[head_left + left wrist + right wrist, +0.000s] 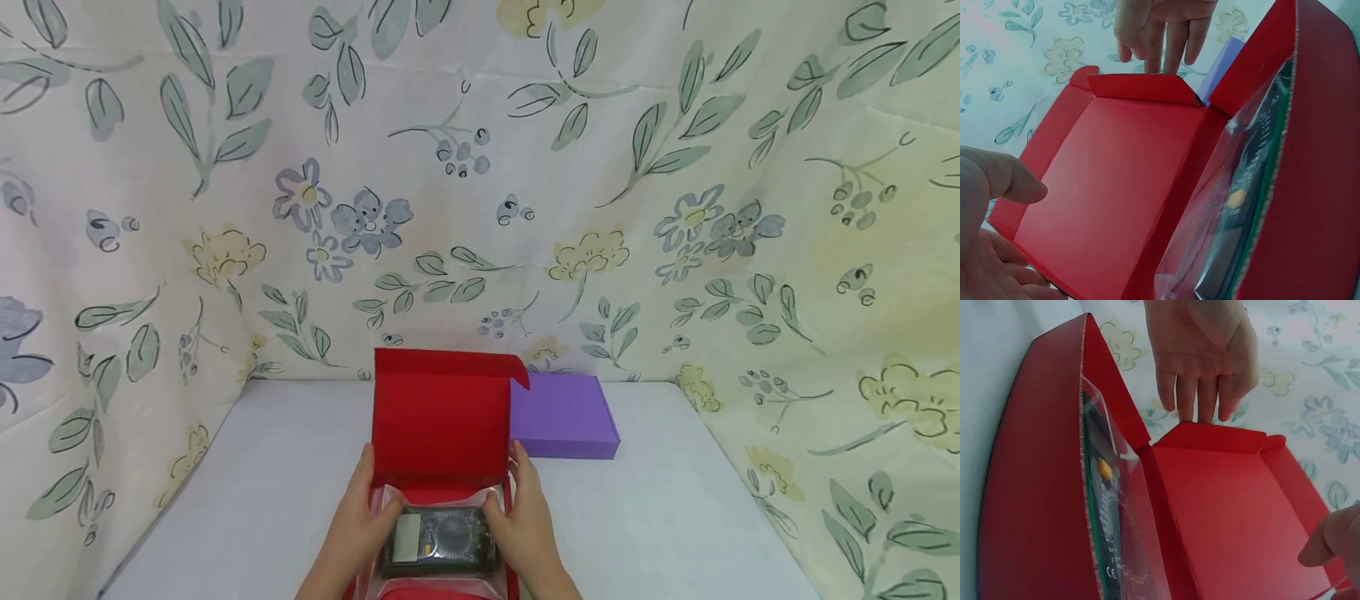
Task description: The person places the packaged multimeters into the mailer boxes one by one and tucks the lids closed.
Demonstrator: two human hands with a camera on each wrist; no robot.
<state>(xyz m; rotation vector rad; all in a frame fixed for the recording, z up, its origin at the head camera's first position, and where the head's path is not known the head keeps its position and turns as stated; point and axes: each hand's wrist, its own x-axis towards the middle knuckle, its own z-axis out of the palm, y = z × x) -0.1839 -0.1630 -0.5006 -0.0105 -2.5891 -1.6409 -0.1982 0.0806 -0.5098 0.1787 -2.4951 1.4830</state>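
An opened red cardboard box (442, 425) stands in front of me in the head view, its lid raised at the far side. Inside lies a dark multimeter (453, 537) with a pale screen and a dial, wrapped in clear plastic (1210, 187). A green edge and a yellow button show in both wrist views. My left hand (356, 517) is at the box's left side, and my right hand (528, 521) at its right side. Their fingers extend along the outside, with the thumbs inward, overlapping the multimeter's upper corners in the head view. The fingers look loosely straight.
A purple box (566, 417) lies behind the red one to the right, partly covered by the raised lid. Both rest on a white table (660, 500). A floral cloth (480, 183) hangs behind and along both sides of it.
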